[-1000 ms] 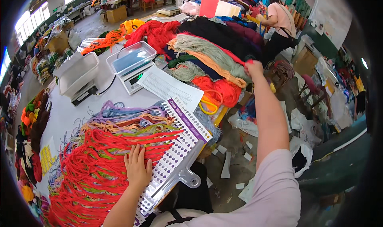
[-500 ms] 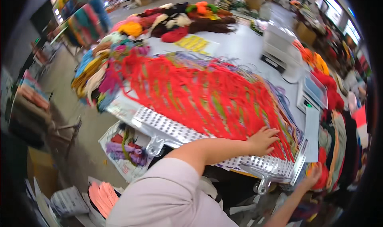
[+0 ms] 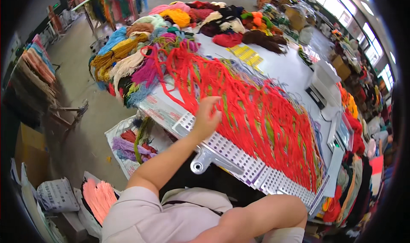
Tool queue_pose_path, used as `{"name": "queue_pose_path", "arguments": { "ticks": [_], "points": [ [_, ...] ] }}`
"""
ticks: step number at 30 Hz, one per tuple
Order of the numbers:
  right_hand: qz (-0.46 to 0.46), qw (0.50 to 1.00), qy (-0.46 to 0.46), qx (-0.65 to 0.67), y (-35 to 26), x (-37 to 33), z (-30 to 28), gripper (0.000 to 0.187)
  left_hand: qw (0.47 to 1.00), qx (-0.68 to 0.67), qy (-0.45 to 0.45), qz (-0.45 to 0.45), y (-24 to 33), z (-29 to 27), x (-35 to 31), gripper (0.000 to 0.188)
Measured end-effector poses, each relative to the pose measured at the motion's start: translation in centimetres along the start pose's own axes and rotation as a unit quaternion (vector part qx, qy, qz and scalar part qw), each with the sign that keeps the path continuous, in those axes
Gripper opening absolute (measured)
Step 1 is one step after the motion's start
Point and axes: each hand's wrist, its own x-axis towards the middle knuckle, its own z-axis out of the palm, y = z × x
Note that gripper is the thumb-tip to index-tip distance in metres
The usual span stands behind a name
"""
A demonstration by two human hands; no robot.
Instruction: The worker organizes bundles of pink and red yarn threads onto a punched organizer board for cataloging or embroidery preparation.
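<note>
My left hand (image 3: 208, 117) is over the left part of the long red yarn strands (image 3: 273, 132), close to the perforated strip (image 3: 239, 151). Its thumb and forefinger stand apart, the other fingers curl partly out of sight, and I see nothing held. Strands in green, purple and other colours show between and beyond the red ones. They lie in a wide band across the table, their near ends along the strip. A large silver clip (image 3: 213, 162) grips the strip's near edge. My right forearm (image 3: 256, 219) bends across my body; its hand is out of view.
Bundles of coloured yarn (image 3: 124, 51) line the table's left and far sides. A yellow patterned sheet (image 3: 245, 55), a white container (image 3: 324, 83) and a scale (image 3: 339, 134) stand beyond the strands. A bag of yarn (image 3: 132, 145) lies below the table at left, near a wooden rack (image 3: 64, 115).
My left hand has moved from the right end of the red strands to their left part. My right hand has left the table's right corner and gone out of view. The view has shifted left.
</note>
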Motion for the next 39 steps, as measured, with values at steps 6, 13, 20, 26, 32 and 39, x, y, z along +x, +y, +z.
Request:
{"name": "queue_pose_path", "arguments": {
  "ticks": [6, 13, 20, 26, 32, 39],
  "points": [
    [0.179, 0.899, -0.02, -0.399, 2.5, -8.3, 6.3, 0.055, 0.982, 0.071, 0.142, -0.101, -6.6, -14.5, 1.7, 0.032],
    [0.642, 0.762, -0.065, -0.064, 6.6, -18.5, 11.5, 0.041, 0.966, 0.182, 0.099, 0.153, -9.1, -15.2, 16.1, 0.028],
    [0.64, 0.736, -0.176, -0.134, 5.8, -22.8, 16.3, 0.045, 0.846, 0.514, -0.009, 0.141, -13.5, -14.8, 27.5, 0.039],
    [0.666, 0.718, -0.163, -0.121, 6.1, -22.5, 16.4, 0.043, 0.771, 0.574, -0.266, 0.075, -14.5, -13.9, 23.3, 0.032],
    [0.666, 0.716, -0.166, -0.124, 6.1, -22.6, 16.2, 0.043, 0.85, 0.358, -0.381, 0.057, -12.4, -14.7, 20.1, 0.029],
    [0.662, 0.722, -0.156, -0.126, 6.1, -22.3, 16.4, 0.043, 0.837, 0.515, -0.02, 0.184, -13.2, -15.3, 29.7, 0.033]
  ]
}}
